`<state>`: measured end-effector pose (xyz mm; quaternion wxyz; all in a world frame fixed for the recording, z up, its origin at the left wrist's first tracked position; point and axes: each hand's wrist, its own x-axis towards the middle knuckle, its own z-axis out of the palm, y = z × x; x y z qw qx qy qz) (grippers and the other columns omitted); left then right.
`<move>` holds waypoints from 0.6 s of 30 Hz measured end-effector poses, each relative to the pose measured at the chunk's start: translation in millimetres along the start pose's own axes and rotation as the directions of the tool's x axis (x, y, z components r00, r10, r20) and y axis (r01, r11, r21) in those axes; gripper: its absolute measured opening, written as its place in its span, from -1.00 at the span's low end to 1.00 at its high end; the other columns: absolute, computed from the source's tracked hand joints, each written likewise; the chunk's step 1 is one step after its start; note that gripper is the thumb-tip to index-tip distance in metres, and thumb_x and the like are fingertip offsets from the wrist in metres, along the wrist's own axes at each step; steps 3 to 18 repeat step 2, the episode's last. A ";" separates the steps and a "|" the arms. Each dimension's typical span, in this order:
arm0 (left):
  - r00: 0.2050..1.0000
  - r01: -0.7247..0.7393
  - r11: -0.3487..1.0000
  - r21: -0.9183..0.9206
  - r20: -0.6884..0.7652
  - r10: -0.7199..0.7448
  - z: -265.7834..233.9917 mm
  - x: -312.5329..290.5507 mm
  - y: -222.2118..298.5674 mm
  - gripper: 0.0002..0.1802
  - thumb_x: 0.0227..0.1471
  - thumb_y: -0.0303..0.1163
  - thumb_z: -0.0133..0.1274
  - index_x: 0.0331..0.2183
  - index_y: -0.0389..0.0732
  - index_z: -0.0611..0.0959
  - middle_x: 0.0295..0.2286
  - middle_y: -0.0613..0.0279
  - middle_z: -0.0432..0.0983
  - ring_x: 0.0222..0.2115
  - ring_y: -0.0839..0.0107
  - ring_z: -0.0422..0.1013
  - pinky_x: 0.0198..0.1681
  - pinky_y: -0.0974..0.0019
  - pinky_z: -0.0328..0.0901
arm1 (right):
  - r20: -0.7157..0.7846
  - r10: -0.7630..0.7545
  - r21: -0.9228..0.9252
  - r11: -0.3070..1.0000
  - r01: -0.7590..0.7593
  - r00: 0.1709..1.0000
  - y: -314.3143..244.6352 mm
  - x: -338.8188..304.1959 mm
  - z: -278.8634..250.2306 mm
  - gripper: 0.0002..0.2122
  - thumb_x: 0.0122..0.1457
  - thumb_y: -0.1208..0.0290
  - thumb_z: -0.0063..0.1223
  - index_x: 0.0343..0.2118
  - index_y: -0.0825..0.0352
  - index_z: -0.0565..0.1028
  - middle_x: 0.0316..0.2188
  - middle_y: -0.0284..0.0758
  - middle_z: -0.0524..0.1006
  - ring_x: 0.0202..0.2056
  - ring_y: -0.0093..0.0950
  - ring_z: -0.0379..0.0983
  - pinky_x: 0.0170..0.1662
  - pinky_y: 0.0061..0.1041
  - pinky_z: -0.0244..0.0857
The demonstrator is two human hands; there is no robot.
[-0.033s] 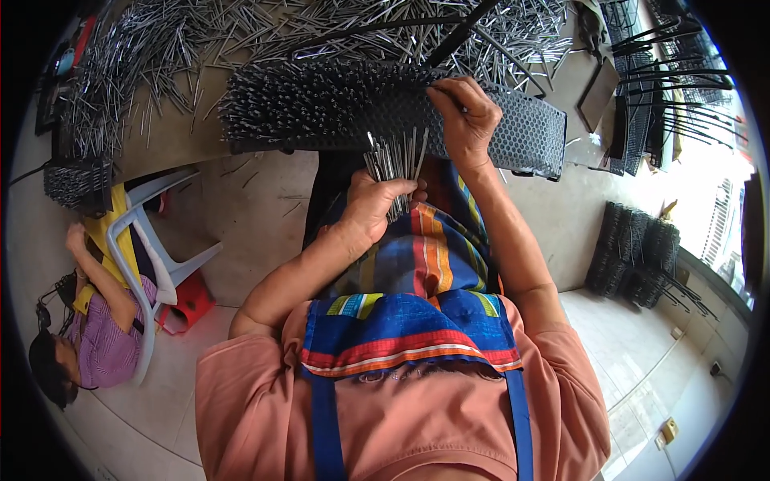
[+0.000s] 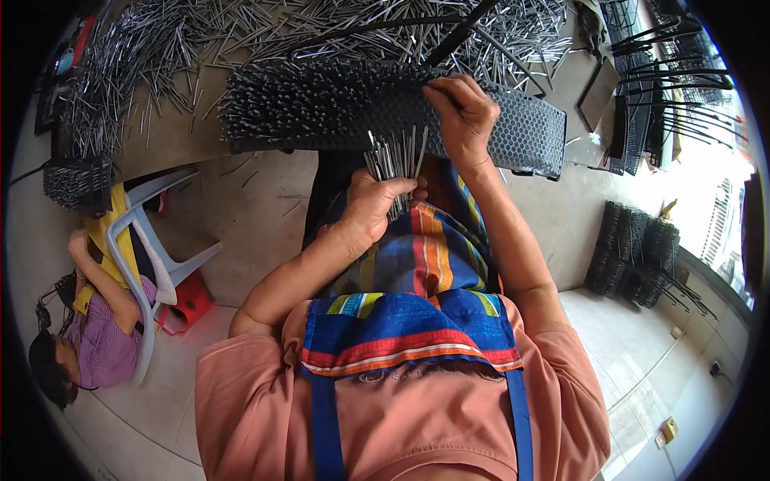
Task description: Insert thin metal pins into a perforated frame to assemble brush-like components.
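Observation:
My left hand [image 2: 370, 207] is wrapped round a bundle of thin metal rods [image 2: 393, 160], their upper ends fanned toward the rack. Above and to the right of it, my right hand [image 2: 467, 112] has its thumb and fingers pinched together over the perforated surface of a long dark rack [image 2: 521, 132]. Whatever lies in that pinch is too small or hidden to make out. Many upright metal rods [image 2: 289, 104] fill the rack's left part. To the right of my right hand its honeycomb of holes shows bare.
Loose metal rods [image 2: 361, 40] lie heaped behind the rack, crossed by a dark bar [image 2: 461, 34]. Dark wire racks [image 2: 638, 252] stand on the floor at right. At left, a person in a purple striped shirt [image 2: 108, 341] sits on a pale blue chair [image 2: 132, 240] beside a smaller filled rack [image 2: 76, 184].
My right hand has shifted very slightly left over the rack. The left hand and its bundle stay put. The other person's hand has moved a little.

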<state>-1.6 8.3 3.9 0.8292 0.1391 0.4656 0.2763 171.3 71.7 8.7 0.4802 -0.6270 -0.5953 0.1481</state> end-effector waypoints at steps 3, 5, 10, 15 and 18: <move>0.999 0.034 0.999 -0.026 0.019 -0.033 -5.1 6.4 -3.1 -0.70 -0.08 -0.68 0.09 -0.20 -0.38 0.58 -0.39 -0.03 0.61 -0.45 0.23 0.57 -0.33 0.26 0.51 | 0.028 0.037 -0.115 0.993 -0.034 0.999 -6.1 2.8 2.8 -0.90 -0.05 0.62 0.26 -0.41 0.37 0.62 -0.47 -0.34 0.58 -0.50 -0.50 0.49 -0.40 -0.65 0.32; 0.999 0.034 0.999 -0.026 0.019 -0.033 -5.1 6.4 -3.1 -0.70 -0.08 -0.68 0.09 -0.20 -0.38 0.58 -0.39 -0.03 0.61 -0.45 0.23 0.57 -0.33 0.26 0.51 | 0.028 0.037 -0.115 0.993 -0.034 0.999 -6.1 2.8 2.8 -0.90 -0.05 0.62 0.26 -0.41 0.37 0.62 -0.47 -0.34 0.58 -0.50 -0.50 0.49 -0.40 -0.65 0.32; 0.999 0.034 0.999 -0.026 0.019 -0.033 -5.1 6.4 -3.1 -0.70 -0.08 -0.68 0.09 -0.20 -0.38 0.58 -0.39 -0.03 0.61 -0.45 0.23 0.57 -0.33 0.26 0.51 | 0.028 0.037 -0.115 0.993 -0.034 0.999 -6.1 2.8 2.8 -0.90 -0.05 0.62 0.26 -0.41 0.37 0.62 -0.47 -0.34 0.58 -0.50 -0.50 0.49 -0.40 -0.65 0.32; 0.999 0.034 0.999 -0.026 0.019 -0.033 -5.1 6.4 -3.1 -0.70 -0.08 -0.68 0.09 -0.20 -0.38 0.58 -0.39 -0.03 0.61 -0.45 0.23 0.57 -0.33 0.26 0.51 | 0.028 0.037 -0.115 0.993 -0.034 0.999 -6.1 2.8 2.8 -0.90 -0.05 0.62 0.26 -0.41 0.37 0.62 -0.47 -0.34 0.58 -0.50 -0.50 0.49 -0.40 -0.65 0.32; 0.999 0.034 0.999 -0.026 0.019 -0.033 -5.1 6.4 -3.1 -0.70 -0.08 -0.68 0.09 -0.20 -0.38 0.58 -0.39 -0.03 0.61 -0.45 0.23 0.57 -0.33 0.26 0.51 | 0.028 0.037 -0.115 0.993 -0.034 0.999 -6.1 2.8 2.8 -0.90 -0.05 0.62 0.26 -0.41 0.37 0.62 -0.47 -0.34 0.58 -0.50 -0.50 0.49 -0.40 -0.65 0.32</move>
